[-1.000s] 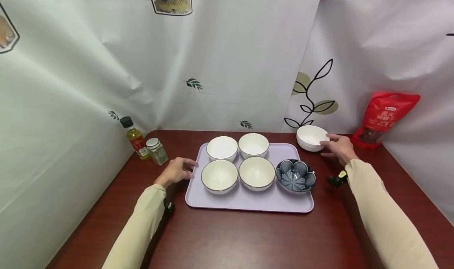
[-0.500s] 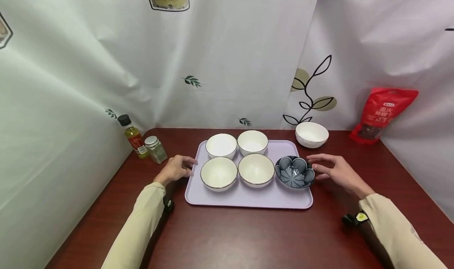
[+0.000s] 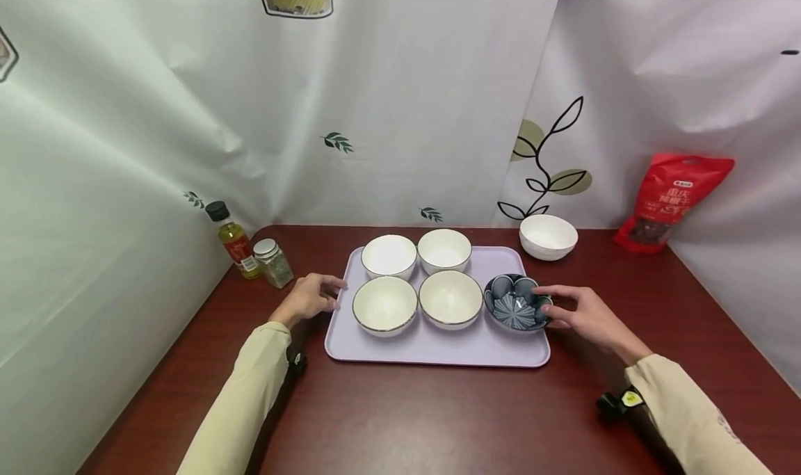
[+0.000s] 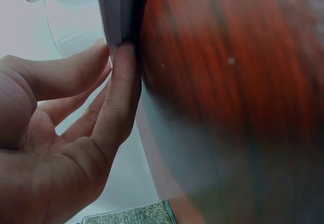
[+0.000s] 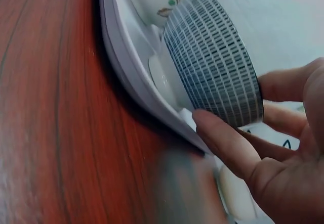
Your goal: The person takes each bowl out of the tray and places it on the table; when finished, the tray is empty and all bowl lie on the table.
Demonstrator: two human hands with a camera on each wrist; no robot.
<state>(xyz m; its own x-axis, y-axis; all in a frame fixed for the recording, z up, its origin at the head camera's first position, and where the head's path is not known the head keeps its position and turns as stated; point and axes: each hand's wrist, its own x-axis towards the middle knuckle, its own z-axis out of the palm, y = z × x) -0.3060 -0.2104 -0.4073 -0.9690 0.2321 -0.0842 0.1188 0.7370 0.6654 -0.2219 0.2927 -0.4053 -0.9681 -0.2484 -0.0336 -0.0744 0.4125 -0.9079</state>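
My left hand (image 3: 308, 299) pinches the left edge of a lilac tray (image 3: 400, 350); the left wrist view shows the thumb and a finger (image 4: 121, 82) at the tray's rim. On the tray stand several white bowls (image 3: 385, 307) in two rows. At its right side is a dark blue bowl (image 3: 516, 303) with a petal pattern inside. My right hand (image 3: 585, 315) grips this bowl by its right rim. In the right wrist view the bowl's outside (image 5: 212, 57) has a blue-and-white grid, and one finger (image 5: 223, 138) presses on its lower side.
Behind the tray's right corner stands another white bowl (image 3: 548, 237). A red food pouch (image 3: 669, 204) leans on the back wall at right. At left are an oil bottle (image 3: 236, 242) and a lidded spice jar (image 3: 273, 263). White cloth walls enclose the table.
My right hand has let go of the white bowl behind the tray and come forward to the blue bowl, taking its rim. The left hand stays at the tray's edge.
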